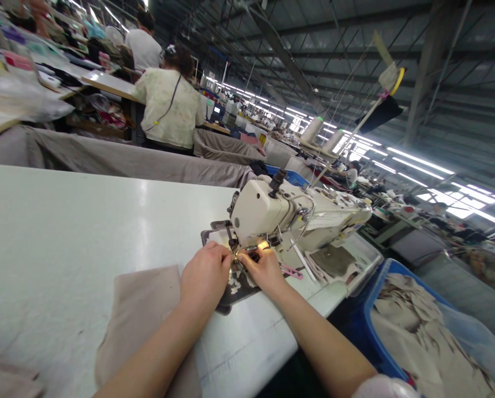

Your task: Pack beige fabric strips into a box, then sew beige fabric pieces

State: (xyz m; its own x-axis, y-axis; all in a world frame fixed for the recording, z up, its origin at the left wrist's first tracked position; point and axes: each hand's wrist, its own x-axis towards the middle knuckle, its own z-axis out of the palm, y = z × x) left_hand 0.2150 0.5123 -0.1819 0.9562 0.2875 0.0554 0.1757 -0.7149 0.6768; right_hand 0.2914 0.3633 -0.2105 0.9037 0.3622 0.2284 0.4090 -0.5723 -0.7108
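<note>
Both hands meet at the needle area of a cream sewing machine [258, 213], beneath its head. My left hand [206, 273] is closed, thumb and fingers pinched together just left of the needle. From the other side my right hand [266, 271] comes in, also pinched, its fingertips close to the left ones under a small glowing lamp [263, 245]. Whatever lies between the fingertips is too small to make out. A folded beige fabric piece [141, 298] lies on the white table [64, 237], partly beneath my left forearm.
A blue crate [375, 301] of beige fabric stands right of the table. Folded cloth [334, 260] and a pink-handled tool [292, 271] lie by the machine. Thread cones [312, 130] stand behind it. Beyond a grey cloth barrier [106, 157], a person [170, 105] sits facing away.
</note>
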